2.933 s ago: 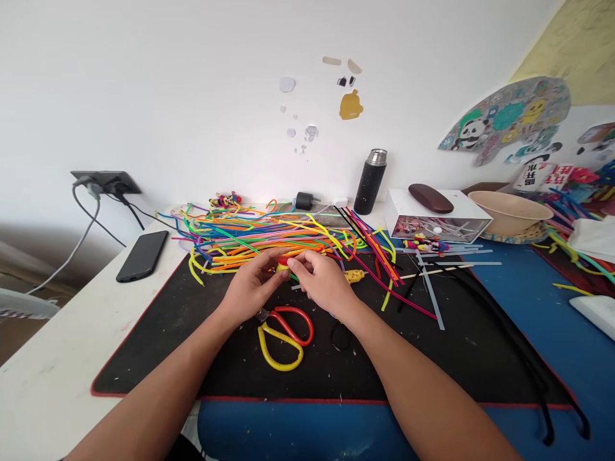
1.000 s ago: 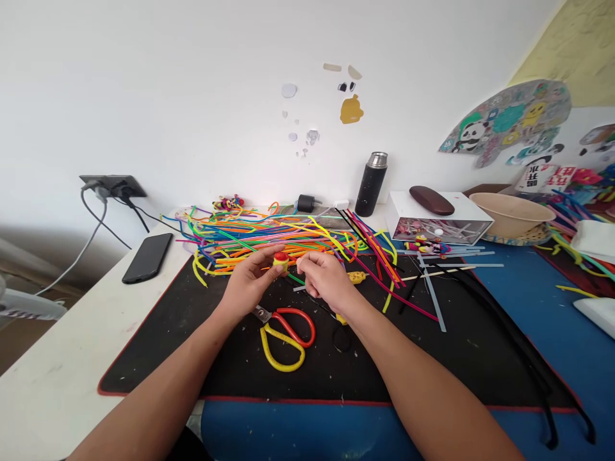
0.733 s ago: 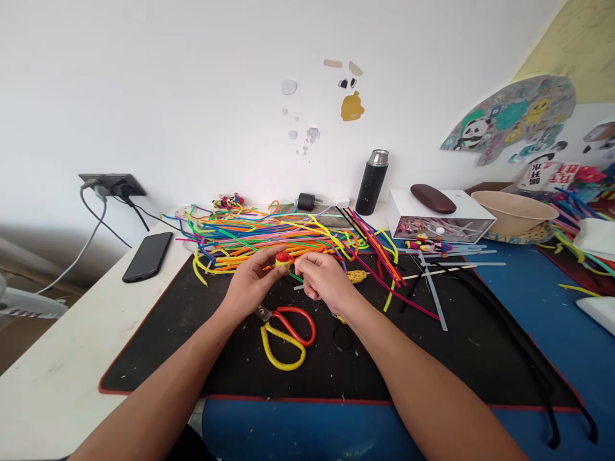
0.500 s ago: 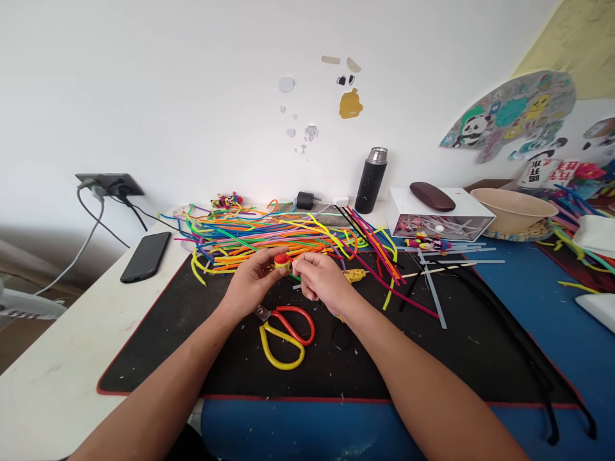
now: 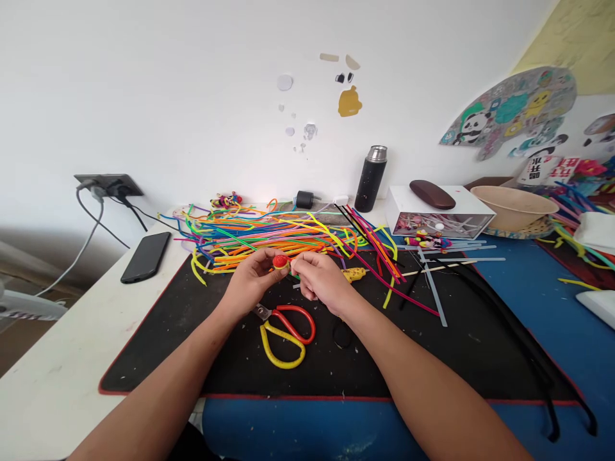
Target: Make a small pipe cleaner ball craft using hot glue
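Between the thumb and fingers of my left hand is a small red and yellow pipe-cleaner piece, its round red end turned up. My right hand is closed right beside it, fingertips pinched at the piece's right side; what exactly they grip is hidden. A bit of green shows just under the right fingertips. Below my hands, scissors with one red and one yellow handle lie on the black mat. Their blades are partly hidden by my left hand.
A pile of colourful pipe cleaners lies behind my hands. Clear glue sticks and black pipe cleaners spread to the right. A phone, a black thermos, a white box and a beige bowl stand around.
The red end of the small piece has turned a little toward me, showing more of its round top. Both hands stay in nearly the same place.
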A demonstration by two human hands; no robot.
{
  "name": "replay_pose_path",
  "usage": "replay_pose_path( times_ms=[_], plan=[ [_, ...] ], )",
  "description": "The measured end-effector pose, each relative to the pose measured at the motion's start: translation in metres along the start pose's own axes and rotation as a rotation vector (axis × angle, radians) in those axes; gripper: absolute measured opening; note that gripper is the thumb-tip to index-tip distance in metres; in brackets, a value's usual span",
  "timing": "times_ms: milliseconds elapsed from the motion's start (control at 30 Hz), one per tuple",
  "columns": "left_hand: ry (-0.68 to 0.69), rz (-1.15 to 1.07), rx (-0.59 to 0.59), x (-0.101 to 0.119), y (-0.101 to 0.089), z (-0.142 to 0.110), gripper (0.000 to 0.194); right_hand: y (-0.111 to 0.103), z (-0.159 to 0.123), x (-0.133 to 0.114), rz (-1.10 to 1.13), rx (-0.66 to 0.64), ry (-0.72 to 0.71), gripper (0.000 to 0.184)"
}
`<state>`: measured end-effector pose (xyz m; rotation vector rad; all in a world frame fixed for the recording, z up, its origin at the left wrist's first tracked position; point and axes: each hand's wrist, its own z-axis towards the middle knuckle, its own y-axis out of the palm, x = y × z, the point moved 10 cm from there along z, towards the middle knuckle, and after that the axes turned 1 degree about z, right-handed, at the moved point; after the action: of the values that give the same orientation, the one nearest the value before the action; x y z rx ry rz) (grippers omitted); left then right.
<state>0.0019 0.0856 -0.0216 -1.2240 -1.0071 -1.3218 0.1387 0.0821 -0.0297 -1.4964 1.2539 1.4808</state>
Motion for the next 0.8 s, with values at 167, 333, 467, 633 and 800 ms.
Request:
replay_pose_path(
  times_ms=[167, 333, 467, 633, 800],
  plan=[
    [-0.009, 0.040, 0.025, 0.000, -0.004, -0.001, 0.038, 0.001, 0.000, 0.000, -0.001, -0.009, -0.017, 0.017],
    [-0.007, 0.032, 0.018, 0.003, -0.002, -0.001, 0.039, 0.002, -0.001, -0.003, -0.025, -0.028, -0.047, 0.018],
    [-0.029, -0.033, -0.004, 0.003, 0.004, -0.002, 0.042, 0.004, -0.001, -0.003, -0.054, -0.053, -0.055, 0.018],
    [-0.043, -0.128, -0.030, 0.001, 0.009, -0.003, 0.042, 0.006, -0.002, -0.004, -0.059, -0.073, -0.058, 0.016],
    [-0.154, -0.303, -0.076, -0.008, 0.012, -0.005, 0.041, 0.003, -0.002, -0.005, -0.051, -0.061, -0.061, 0.017]
  ],
)
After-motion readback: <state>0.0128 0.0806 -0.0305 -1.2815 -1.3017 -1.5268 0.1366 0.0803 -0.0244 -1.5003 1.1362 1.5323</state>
